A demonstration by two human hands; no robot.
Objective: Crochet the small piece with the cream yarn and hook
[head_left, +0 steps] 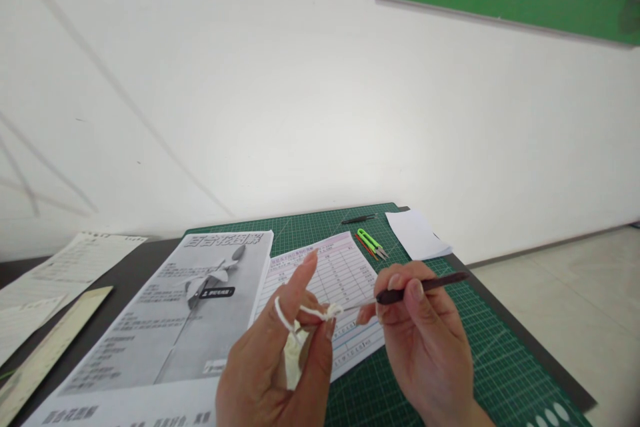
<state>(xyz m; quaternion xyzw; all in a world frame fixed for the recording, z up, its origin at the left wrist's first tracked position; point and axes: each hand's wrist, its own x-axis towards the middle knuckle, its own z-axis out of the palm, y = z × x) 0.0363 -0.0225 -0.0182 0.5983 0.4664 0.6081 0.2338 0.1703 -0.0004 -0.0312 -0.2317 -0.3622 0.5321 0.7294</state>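
Observation:
My left hand [280,360] pinches a small piece of white yarn work [332,311] between thumb and fingers, with the white yarn looped round its raised index finger. Part of something pale yellow-white [295,357] shows inside that hand. In my right hand [425,340] is a crochet hook [423,287] with a dark handle, gripped between thumb and fingers. Its thin metal shaft points left and meets the white yarn work; the tip is hidden in the yarn.
Below lies a green cutting mat [500,360]. On it are a lined sheet [345,267], a printed flower sheet [200,320], green snips [370,240], a dark pen-like tool [359,219] and white paper [417,233]. A ruler-like strip [55,353] and papers [75,267] lie left.

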